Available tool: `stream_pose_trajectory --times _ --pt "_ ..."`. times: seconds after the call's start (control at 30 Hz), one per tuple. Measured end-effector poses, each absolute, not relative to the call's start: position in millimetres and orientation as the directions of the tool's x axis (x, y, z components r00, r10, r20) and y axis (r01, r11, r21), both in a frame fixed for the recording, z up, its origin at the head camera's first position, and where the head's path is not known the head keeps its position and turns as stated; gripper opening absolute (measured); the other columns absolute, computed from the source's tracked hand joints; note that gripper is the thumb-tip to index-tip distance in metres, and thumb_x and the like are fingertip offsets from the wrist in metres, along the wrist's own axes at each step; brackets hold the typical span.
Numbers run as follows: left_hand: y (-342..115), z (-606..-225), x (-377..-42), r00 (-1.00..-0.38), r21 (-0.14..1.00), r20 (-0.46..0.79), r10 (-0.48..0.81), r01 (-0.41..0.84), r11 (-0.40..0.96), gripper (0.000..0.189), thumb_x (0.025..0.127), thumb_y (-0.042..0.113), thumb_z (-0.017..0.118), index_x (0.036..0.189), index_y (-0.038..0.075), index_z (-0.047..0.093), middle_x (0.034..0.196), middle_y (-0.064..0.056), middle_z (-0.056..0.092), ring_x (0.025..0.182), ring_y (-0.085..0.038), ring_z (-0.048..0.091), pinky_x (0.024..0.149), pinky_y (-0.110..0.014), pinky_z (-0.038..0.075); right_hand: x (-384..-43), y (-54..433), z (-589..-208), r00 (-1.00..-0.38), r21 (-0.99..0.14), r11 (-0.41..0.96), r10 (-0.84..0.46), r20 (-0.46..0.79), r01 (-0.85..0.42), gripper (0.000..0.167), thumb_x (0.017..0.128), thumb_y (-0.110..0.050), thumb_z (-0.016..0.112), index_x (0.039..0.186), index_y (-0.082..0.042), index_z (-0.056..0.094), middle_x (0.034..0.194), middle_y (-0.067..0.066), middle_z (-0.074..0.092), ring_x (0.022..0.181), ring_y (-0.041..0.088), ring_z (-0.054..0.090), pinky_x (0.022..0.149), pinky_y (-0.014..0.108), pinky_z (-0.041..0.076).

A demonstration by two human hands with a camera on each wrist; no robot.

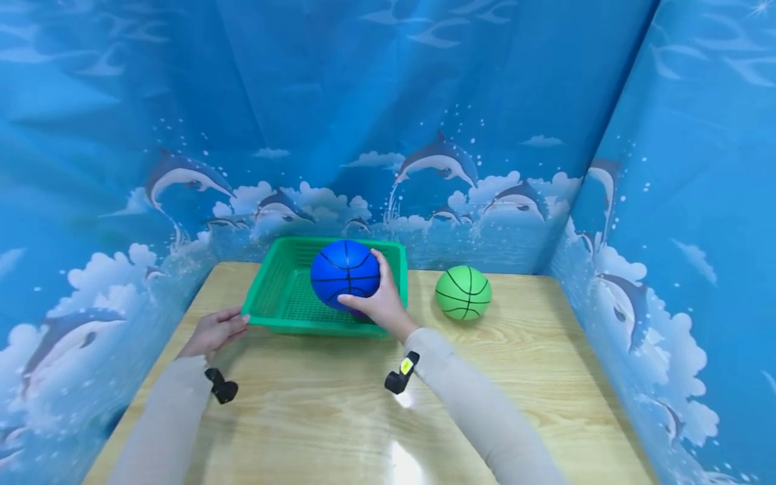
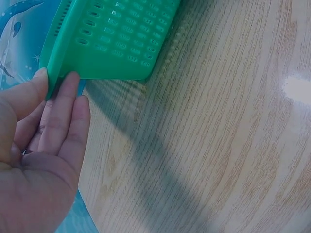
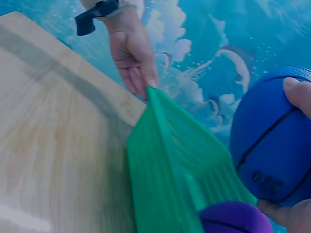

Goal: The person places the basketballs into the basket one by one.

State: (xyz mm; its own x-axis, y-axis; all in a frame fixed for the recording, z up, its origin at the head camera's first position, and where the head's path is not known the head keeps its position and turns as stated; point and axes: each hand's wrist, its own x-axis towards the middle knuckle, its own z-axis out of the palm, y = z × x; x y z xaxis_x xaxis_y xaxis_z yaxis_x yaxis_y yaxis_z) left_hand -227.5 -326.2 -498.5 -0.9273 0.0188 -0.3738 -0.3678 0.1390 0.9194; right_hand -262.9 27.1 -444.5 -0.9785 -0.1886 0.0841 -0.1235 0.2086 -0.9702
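A blue ball with black basketball lines (image 1: 344,273) is held by my right hand (image 1: 384,303), thumb in front and fingers behind it. The ball is over the right half of a green plastic basket (image 1: 315,327). Inside the basket, below the blue ball, a purple ball (image 3: 235,218) shows in the right wrist view; in the head view it is nearly hidden. My left hand (image 1: 213,331) pinches the basket's near left corner, with the thumb on the rim (image 2: 60,53) and the fingers under it.
A light green ball with black lines (image 1: 463,292) rests on the wooden table (image 1: 315,417), right of the basket. Blue curtains (image 1: 339,101) printed with dolphins and clouds stand close behind the table and along both sides.
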Motion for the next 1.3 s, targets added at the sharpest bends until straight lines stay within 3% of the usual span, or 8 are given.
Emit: stream_pose_trajectory --times 0.37,0.5,0.73,1.1,1.3 --pt "-324 -501 -228 -0.933 0.927 -0.361 0.014 -0.357 0.117 0.074 0.098 0.026 0.056 0.152 -0.001 0.014 0.152 -0.029 0.022 0.099 0.001 0.062 0.106 -0.032 0.046 -259 -17 -462 -0.981 -0.970 0.160 -0.094 0.168 -0.181 0.105 0.072 -0.035 0.086 0.149 -0.043 0.016 0.153 0.003 0.025 0.134 0.033 0.036 0.105 0.050 0.044" --pt "-324 -504 -228 -0.936 0.931 -0.351 0.011 -0.348 0.108 0.072 0.098 0.023 0.056 0.152 -0.002 0.014 0.148 -0.027 0.027 0.091 0.005 0.062 0.105 -0.032 0.046 -259 -26 -471 -0.985 -0.975 0.159 -0.095 0.143 -0.157 0.104 0.072 -0.036 0.085 0.150 -0.041 0.016 0.154 0.002 0.023 0.134 0.033 0.037 0.106 0.050 0.043" --pt "-324 -507 -227 -0.943 0.939 -0.333 0.008 -0.330 0.093 0.069 0.099 0.017 0.056 0.150 -0.006 0.016 0.120 -0.009 0.054 0.085 0.004 0.063 0.100 -0.030 0.051 -257 -37 -486 -0.987 -0.969 0.189 -0.069 0.147 -0.157 0.107 0.070 -0.034 0.086 0.152 -0.031 0.018 0.155 0.003 0.022 0.136 0.029 0.034 0.109 0.047 0.040" --pt "-328 -505 -230 -0.939 0.937 -0.345 0.006 -0.343 0.071 0.075 0.096 0.021 0.060 0.151 -0.003 0.016 0.106 0.005 0.056 0.088 0.003 0.064 0.108 -0.038 0.043 -255 -38 -486 -0.982 -0.957 0.233 -0.120 0.147 -0.172 0.105 0.074 -0.038 0.083 0.153 -0.031 0.014 0.157 0.004 0.016 0.138 0.032 0.031 0.110 0.052 0.038" --pt "-325 -504 -229 -0.942 0.939 -0.337 0.007 -0.336 0.070 0.073 0.097 0.019 0.059 0.151 -0.004 0.016 0.107 0.004 0.055 0.086 0.004 0.063 0.106 -0.036 0.045 -256 -31 -492 -0.972 -0.950 0.236 -0.163 0.168 -0.204 0.087 0.083 -0.028 0.077 0.152 -0.020 0.026 0.154 0.009 0.026 0.138 0.032 0.031 0.111 0.052 0.037"
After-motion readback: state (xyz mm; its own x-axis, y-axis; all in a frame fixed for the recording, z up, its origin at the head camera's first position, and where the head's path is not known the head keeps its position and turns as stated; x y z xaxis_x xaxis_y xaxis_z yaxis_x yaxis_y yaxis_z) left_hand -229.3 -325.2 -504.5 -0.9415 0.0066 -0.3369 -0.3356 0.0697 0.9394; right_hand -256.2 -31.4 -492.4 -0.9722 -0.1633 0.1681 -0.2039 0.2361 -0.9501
